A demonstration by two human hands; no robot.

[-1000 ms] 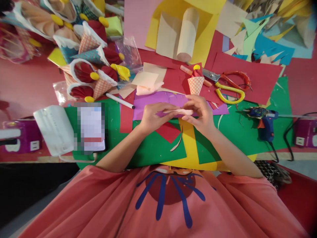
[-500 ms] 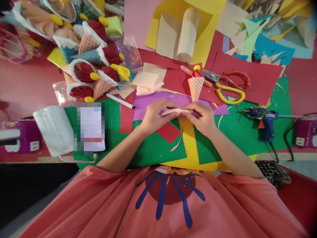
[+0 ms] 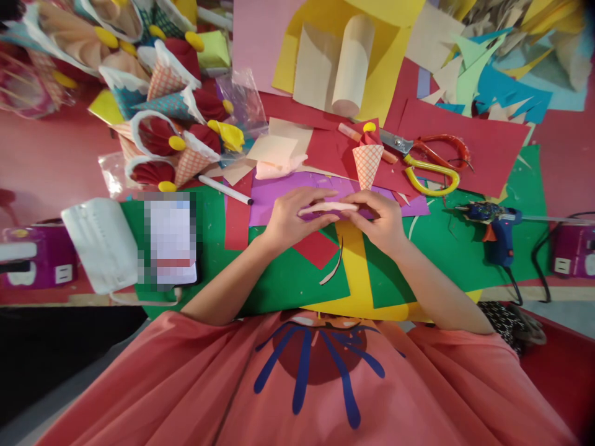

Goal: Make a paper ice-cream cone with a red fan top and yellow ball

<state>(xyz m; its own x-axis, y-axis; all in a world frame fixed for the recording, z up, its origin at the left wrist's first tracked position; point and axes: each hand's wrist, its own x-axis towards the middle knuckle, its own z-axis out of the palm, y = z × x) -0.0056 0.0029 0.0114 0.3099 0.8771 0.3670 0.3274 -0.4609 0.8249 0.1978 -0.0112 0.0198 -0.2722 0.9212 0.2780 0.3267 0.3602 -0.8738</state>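
Between my hands is a narrow, pale pinkish-white strip (image 3: 325, 207), slightly curved, which looks soft like modelling clay. My right hand (image 3: 383, 217) pinches its right end between thumb and fingers. The strip's left end lies in the curl of my left hand (image 3: 289, 217), whose thumb runs along beneath it and whose fingers arch above. A small paper cone (image 3: 367, 166) with a checked pattern, a red filling and a yellow ball stands just beyond my right fingers. Purple paper (image 3: 274, 198) lies under my hands.
Scissors (image 3: 432, 176) and a glue gun (image 3: 499, 226) lie to the right. At left are a marker (image 3: 226, 190), a phone (image 3: 171, 238) and a white power bank (image 3: 100, 244). Decorated cones (image 3: 158, 133) crowd the back left. A pale roll (image 3: 353, 65) lies on yellow paper behind.
The strip has shifted slightly left and shows more of its length. My left fingers and thumb have spread a little further apart around it. My right hand stays almost where it was.
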